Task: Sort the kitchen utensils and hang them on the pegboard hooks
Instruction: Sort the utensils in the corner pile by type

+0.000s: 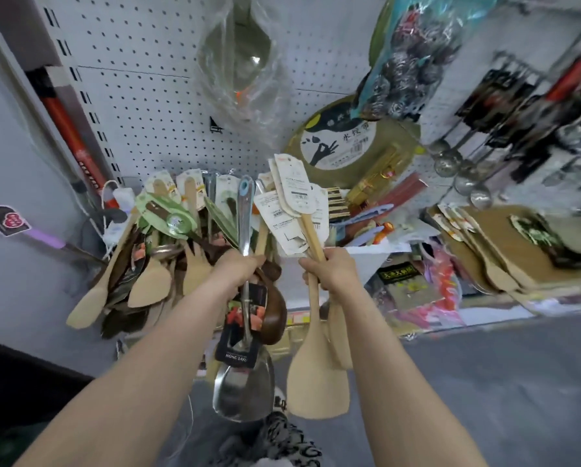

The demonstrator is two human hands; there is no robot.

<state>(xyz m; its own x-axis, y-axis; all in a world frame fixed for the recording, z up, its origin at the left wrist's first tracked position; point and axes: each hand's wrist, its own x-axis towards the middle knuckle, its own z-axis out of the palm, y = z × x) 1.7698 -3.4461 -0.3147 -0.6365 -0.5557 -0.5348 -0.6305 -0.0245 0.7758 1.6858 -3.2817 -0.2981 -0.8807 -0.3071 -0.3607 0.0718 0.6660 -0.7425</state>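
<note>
While the left hand is gripping a shiny steel spatula with a black card, the right hand is clutching pale wooden spatulas, white tags uppermost, blades hanging down, before the pegboard.

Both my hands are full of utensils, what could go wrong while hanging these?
The right hand grips several wooden spatulas in one bunch; hanging one could let the others slip. The left hand holds the metal spatula, so neither hand is free to guide a card tag onto the hook.
</note>
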